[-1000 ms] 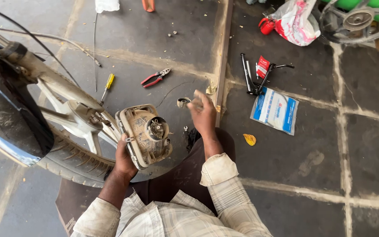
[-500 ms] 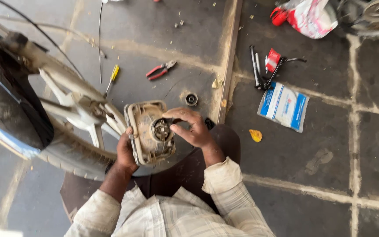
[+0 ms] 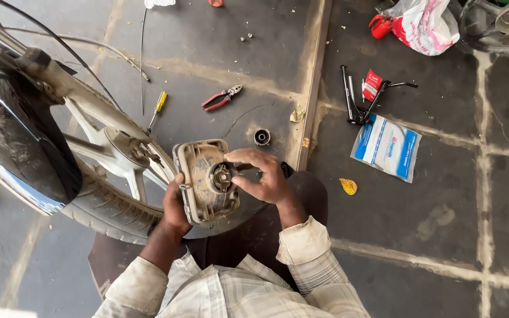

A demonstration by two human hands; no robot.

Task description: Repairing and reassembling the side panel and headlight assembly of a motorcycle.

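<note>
A dusty tan rectangular headlight housing (image 3: pixel 198 171) is held back-side up in front of a motorcycle's front wheel (image 3: pixel 98 200). My left hand (image 3: pixel 175 206) grips its lower left edge from underneath. My right hand (image 3: pixel 263 176) rests on the right side, with thumb and fingers pinched at the round bulb socket (image 3: pixel 221 176) in the housing's middle. A small black round cap (image 3: pixel 261 137) lies on the floor just beyond my right hand.
Red-handled pliers (image 3: pixel 222 98) and a yellow-handled screwdriver (image 3: pixel 157 107) lie on the stone floor ahead. To the right are a black metal tool (image 3: pixel 363 100), a blue-and-white packet (image 3: pixel 386 147), a small red box (image 3: pixel 372 85) and a plastic bag (image 3: pixel 422 23). The dark mudguard (image 3: pixel 19 147) is at left.
My right hand came back from the floor near the round cap to the housing and now pinches the centre socket. The left hand has kept its hold.
</note>
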